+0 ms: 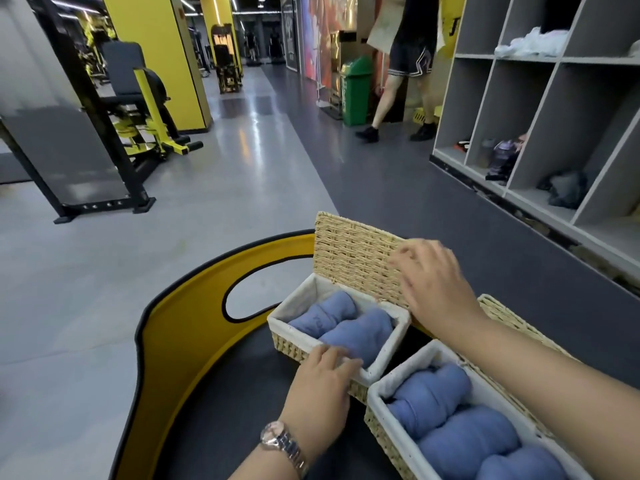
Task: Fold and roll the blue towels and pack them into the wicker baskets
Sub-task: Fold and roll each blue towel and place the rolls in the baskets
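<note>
Our right hand (pixel 437 285) has its grip on the raised wicker lid (pixel 356 259) of the far basket (pixel 294 346), fingers curled against the lid's face near its right edge; we cannot tell whether the thumb closes behind it. Our left hand (pixel 320 382), with a wristwatch (pixel 282 445) on the wrist, lies flat with fingers together on the near rim of that same basket, its fingertips touching the nearer of the two rolled blue towels (pixel 353 332) inside; it clamps nothing.

We see both towels lying side by side in the white cloth lining, filling the far basket. Just beside it, nearer to us on the right, stands a second wicker basket (pixel 377 424) with three more rolled blue towels (pixel 460 434) packed in a row. Its lid (pixel 512 320) hangs open behind it.

Both baskets rest on a dark counter (pixel 214 410) with a yellow curved rim (pixel 166 348) and an oval cut-out. To our right are grey cubby shelves (pixel 519 98). Another person (pixel 405 64) stands further off near a green bin (pixel 356 88).
</note>
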The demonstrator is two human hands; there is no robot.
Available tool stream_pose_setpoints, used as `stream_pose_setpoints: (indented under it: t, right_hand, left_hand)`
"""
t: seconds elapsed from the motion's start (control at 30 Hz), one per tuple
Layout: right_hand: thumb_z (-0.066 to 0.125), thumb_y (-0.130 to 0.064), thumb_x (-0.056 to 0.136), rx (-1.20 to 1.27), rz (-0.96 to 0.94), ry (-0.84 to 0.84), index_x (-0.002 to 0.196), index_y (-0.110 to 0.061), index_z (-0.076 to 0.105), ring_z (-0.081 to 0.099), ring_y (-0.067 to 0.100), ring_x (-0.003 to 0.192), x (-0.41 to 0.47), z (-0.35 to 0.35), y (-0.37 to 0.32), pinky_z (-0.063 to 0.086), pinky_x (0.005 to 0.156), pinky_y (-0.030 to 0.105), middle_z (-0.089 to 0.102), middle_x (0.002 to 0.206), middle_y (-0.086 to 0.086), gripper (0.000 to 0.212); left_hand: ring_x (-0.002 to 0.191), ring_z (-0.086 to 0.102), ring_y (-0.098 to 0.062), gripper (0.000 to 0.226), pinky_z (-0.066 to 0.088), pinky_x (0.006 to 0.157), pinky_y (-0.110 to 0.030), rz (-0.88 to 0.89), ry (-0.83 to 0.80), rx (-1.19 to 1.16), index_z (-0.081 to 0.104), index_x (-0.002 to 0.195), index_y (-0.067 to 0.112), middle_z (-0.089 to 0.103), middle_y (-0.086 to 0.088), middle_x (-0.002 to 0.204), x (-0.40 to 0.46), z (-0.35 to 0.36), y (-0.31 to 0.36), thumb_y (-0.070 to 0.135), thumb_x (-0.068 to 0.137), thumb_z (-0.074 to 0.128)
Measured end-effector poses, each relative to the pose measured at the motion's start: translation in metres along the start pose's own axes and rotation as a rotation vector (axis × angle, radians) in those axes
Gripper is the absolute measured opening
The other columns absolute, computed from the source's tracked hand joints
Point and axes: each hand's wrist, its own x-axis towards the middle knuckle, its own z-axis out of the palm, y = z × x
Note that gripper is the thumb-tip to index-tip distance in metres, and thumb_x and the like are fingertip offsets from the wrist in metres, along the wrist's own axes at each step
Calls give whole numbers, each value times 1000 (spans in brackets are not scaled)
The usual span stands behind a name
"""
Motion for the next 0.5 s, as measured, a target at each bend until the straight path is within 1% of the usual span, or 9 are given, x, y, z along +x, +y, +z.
stream_pose_setpoints:
  t: [0.03,0.1,0.13,0.2,0.27,0.3,0.37,0.43,0.5]
  right_hand:
    - [62,-6,79,-68,90,-16,119,-12,57,49,30,112,2,-2,5,37,96,41,55,122,12,40]
    - [56,-16,90,-73,309,-161,139,-7,39,43,34,127,5,-3,17,37,104,45,45,139,18,52]
    - [52,-21,94,-8,415,-237,140,-5,35,45,33,126,7,-3,22,40,102,44,45,139,17,51]
    - [43,-23,99,119,502,-316,126,-5,50,56,33,109,7,-3,25,47,90,43,57,124,16,33]
    - [42,-20,98,172,454,-299,107,-6,60,59,32,95,3,-8,17,49,80,42,62,107,12,24]
    - [44,-19,97,206,399,-286,103,-7,63,59,31,92,-3,-10,9,49,78,41,62,104,11,23]
    - [48,-19,96,245,238,-319,98,-11,64,59,26,91,-21,-13,-12,47,77,35,60,102,6,18]
    - [50,-19,95,152,89,-438,101,-14,60,56,21,97,-43,-8,-37,41,78,29,56,107,2,13]
    - [52,-12,91,120,35,-611,107,-15,58,53,19,104,-70,4,-56,40,81,28,54,112,3,18]
  left_hand:
    - [113,53,-24,55,48,95,-36,-1,-7,7,57,120,30,57,1,123,-4,2,1,22,69,38]
    - [131,41,-24,61,40,106,-38,-25,-59,33,48,131,31,46,-1,140,-9,1,4,19,72,43]
    - [139,29,-23,64,31,112,-37,-41,-94,45,41,137,32,35,1,149,-10,0,7,18,75,43]
    - [146,11,-20,68,19,117,-34,-66,-133,43,28,144,33,19,4,157,-14,-1,9,18,80,42]
    - [147,6,-19,69,16,118,-34,-68,-150,58,23,146,33,13,3,158,-14,-4,11,18,82,42]
    - [147,7,-20,69,17,118,-34,-72,-156,45,23,146,32,13,1,159,-15,-5,13,18,82,43]
    - [144,22,-25,69,28,114,-38,-54,-52,34,32,143,26,23,-4,156,-19,-10,19,14,77,48]
    - [135,37,-24,70,37,109,-38,-57,117,-29,39,139,18,38,-6,147,-26,-15,27,11,71,53]
    - [139,28,-21,72,28,115,-35,-38,140,-37,32,143,18,32,-3,150,-32,-17,37,10,74,50]
